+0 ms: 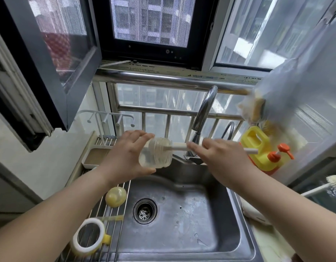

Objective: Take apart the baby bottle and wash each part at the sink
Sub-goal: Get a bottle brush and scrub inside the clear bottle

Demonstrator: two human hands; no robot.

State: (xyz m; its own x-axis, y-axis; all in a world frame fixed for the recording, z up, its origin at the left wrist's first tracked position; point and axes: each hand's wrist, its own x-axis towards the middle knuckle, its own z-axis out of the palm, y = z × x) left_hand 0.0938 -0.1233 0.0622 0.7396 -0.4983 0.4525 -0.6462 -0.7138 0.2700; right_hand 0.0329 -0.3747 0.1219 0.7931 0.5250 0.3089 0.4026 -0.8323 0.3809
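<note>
Daylight from window [150,19], motion blur, edges bowed

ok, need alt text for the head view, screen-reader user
Over a steel sink, the left hand holds a clear baby bottle on its side while the right hand grips a white brush handle pushed into its mouth. A yellow nipple and white collar ring lie on the wire rack at left.
</note>
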